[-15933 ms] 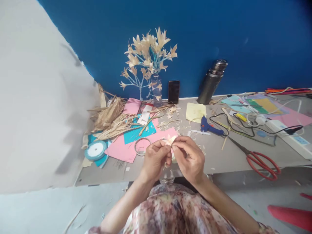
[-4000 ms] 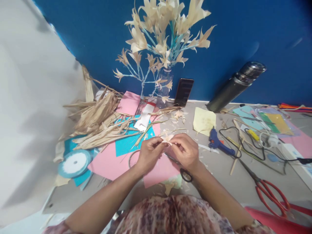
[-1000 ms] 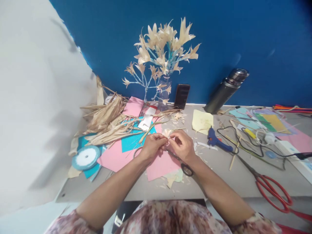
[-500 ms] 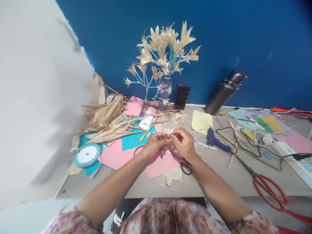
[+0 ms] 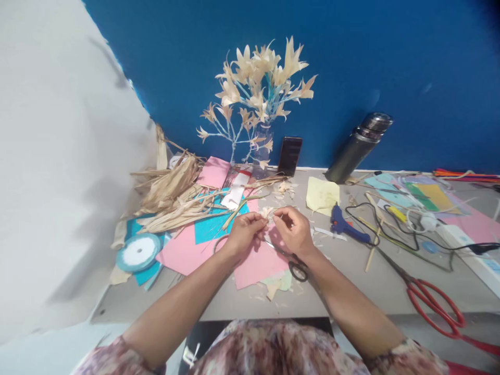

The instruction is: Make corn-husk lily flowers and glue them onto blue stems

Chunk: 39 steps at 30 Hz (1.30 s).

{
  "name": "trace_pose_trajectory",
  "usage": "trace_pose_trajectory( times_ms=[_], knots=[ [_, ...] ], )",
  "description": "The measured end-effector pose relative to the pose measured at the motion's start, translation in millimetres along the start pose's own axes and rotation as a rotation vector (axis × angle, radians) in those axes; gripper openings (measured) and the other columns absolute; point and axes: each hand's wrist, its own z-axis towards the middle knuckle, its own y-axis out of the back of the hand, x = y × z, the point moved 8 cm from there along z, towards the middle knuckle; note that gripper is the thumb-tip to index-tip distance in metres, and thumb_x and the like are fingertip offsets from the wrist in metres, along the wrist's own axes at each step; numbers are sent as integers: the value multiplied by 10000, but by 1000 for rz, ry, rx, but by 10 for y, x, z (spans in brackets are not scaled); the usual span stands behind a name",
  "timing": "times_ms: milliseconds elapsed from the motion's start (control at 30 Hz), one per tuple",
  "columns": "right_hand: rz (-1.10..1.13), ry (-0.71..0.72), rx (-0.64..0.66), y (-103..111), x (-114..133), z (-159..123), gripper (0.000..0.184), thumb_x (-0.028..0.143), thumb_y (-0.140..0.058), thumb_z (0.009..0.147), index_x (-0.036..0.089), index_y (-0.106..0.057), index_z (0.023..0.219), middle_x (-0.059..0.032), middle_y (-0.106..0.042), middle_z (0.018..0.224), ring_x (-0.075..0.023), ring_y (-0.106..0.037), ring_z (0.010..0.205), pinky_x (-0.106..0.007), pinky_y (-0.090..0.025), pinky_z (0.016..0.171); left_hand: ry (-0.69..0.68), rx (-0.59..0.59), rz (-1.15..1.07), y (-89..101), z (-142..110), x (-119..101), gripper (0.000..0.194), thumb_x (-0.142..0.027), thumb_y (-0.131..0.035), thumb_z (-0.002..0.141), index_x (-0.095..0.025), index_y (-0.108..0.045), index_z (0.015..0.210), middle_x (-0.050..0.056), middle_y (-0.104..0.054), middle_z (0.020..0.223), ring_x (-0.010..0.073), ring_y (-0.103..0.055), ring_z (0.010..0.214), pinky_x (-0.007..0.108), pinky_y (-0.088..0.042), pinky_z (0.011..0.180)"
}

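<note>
My left hand [image 5: 242, 233] and my right hand [image 5: 294, 230] meet over a pink paper sheet [image 5: 258, 260] on the grey table [image 5: 351, 281]. Both pinch a small cream husk flower [image 5: 267, 212] whose petals stick up between the fingertips. Small black-handled scissors [image 5: 294, 265] lie on the sheet under my right wrist. Behind the hands stands a vase of finished husk flowers on blue stems [image 5: 260, 94]. A pile of dried husk strips [image 5: 175, 192] lies to the left.
A blue glue gun [image 5: 344, 225], large red scissors [image 5: 429, 302], cables and a power strip [image 5: 472, 250] lie at the right. A steel flask [image 5: 355, 148] and a phone [image 5: 289, 155] lean on the blue wall. A ribbon spool [image 5: 138, 251] and teal paper [image 5: 214, 224] sit at the left.
The hands stay together on the husk flower, with only slight finger shifts. The view moved a little.
</note>
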Motion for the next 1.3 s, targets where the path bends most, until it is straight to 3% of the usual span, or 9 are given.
trace_pose_trajectory(
  times_ms=[133, 333, 467, 633, 833, 1000, 1300],
  knots=[
    [1, -13, 8, -2, -2, 1, 69, 184, -609, 873, 214, -653, 829, -6, -694, 788, -146, -606, 656, -266, -479, 650, -29, 9, 52, -19, -2, -23, 257, -359, -759, 762, -142, -634, 705, -20, -573, 505, 85, -445, 348, 212, -356, 321],
    [-3, 4, -3, 8, 12, -1, 72, 173, -608, 870, 214, -656, 836, -8, -692, 791, -144, -597, 646, -265, -471, 637, -91, -104, 162, 26, -48, -115, 135, -266, -735, 714, -144, -677, 723, -32, -548, 487, 86, -442, 390, 211, -347, 389],
    [-16, 71, 12, -5, 66, -12, 85, 166, -593, 888, 219, -647, 850, -15, -697, 813, -144, -602, 656, -265, -475, 646, -194, -170, 294, 41, -93, -260, 93, -216, -683, 703, -156, -657, 637, -33, -553, 508, 80, -437, 453, 212, -332, 462],
    [-30, 105, 30, -26, 104, -21, 107, 159, -580, 895, 222, -636, 830, -19, -692, 807, -151, -611, 679, -269, -469, 654, -272, -184, 428, 39, -125, -354, 114, -211, -640, 712, -166, -669, 612, -34, -550, 534, 101, -446, 519, 234, -338, 519],
    [84, -98, 102, -106, -81, -7, 24, 209, -622, 831, 211, -645, 826, 5, -666, 763, -133, -563, 607, -258, -442, 604, -365, -199, 467, 26, -148, -393, 138, -210, -605, 722, -168, -664, 605, -41, -505, 540, 104, -416, 546, 232, -348, 542],
    [271, -317, 172, -201, -284, -38, 126, 240, -662, 771, 202, -681, 890, 28, -634, 707, -130, -544, 590, -243, -430, 563, -320, -188, 400, -1, -134, -374, 138, -172, -554, 684, -161, -689, 651, -37, -546, 557, 97, -427, 508, 215, -343, 496],
    [387, -366, 159, -273, -319, -73, 150, 203, -666, 709, 202, -677, 859, 37, -621, 684, -121, -524, 558, -232, -416, 539, -359, -186, 415, 16, -125, -371, 118, -212, -601, 696, -160, -695, 648, -34, -550, 564, 100, -411, 537, 225, -343, 528]
  ],
)
